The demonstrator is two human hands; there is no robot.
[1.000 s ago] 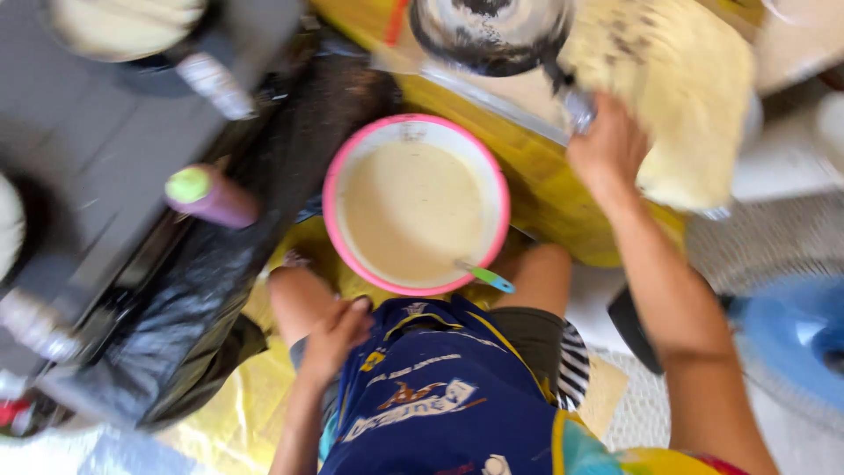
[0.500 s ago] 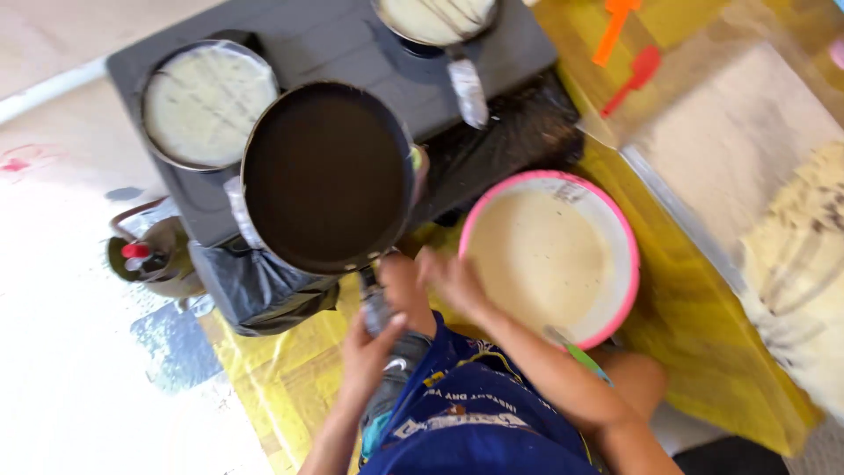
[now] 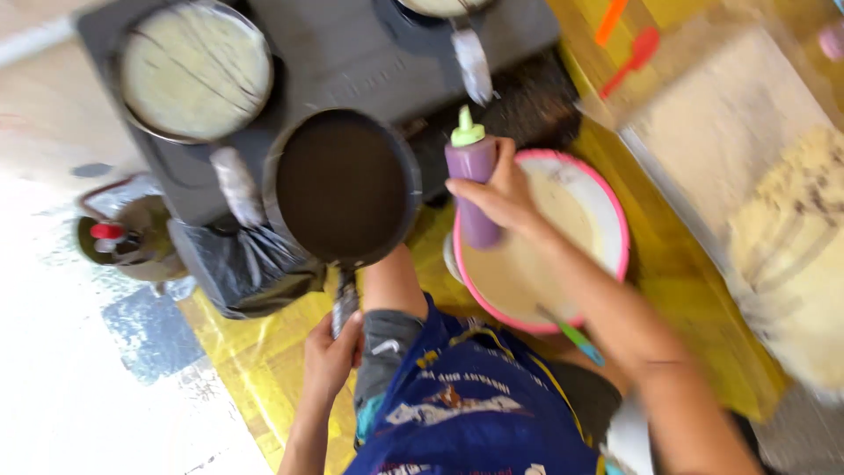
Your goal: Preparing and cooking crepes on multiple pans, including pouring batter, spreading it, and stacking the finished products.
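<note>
Head view is looking straight down while I am holding an empty dark frying pan (image 3: pixel 343 186) out in front of me, my left hand (image 3: pixel 330 356) wrapping its fingers tight around the pan's handle (image 3: pixel 345 301) at the near end, so the pan is hanging level over the front edge of the dark stove (image 3: pixel 352 62). My right hand (image 3: pixel 497 195) is gripping a purple squeeze bottle (image 3: pixel 473 176) with a green nozzle, fingers closed around its middle, and the bottle is standing roughly upright just beside the pan's right rim. Behind that hand a pink-rimmed bowl (image 3: pixel 615 220) of pale batter is sitting on the yellow sheet (image 3: pixel 686 290) that is covering the floor, with a green-handled utensil (image 3: pixel 576 336) leaning at its near rim. On the stove, a second pan (image 3: pixel 195 70) at the far left is carrying a pale thin pancake, and a third pan (image 3: pixel 448 7) is showing only partly at the top edge, its wrapped handle pointing toward me. Black plastic (image 3: pixel 242 268) is hanging below the stove on the left, beside a gas canister with a red cap (image 3: pixel 114 237). To the right, a stack of finished pancakes (image 3: pixel 791 237) is lying on a pale cloth, and an orange spatula (image 3: pixel 611 19) and a red spoon (image 3: pixel 633 57) are resting near the top.
</note>
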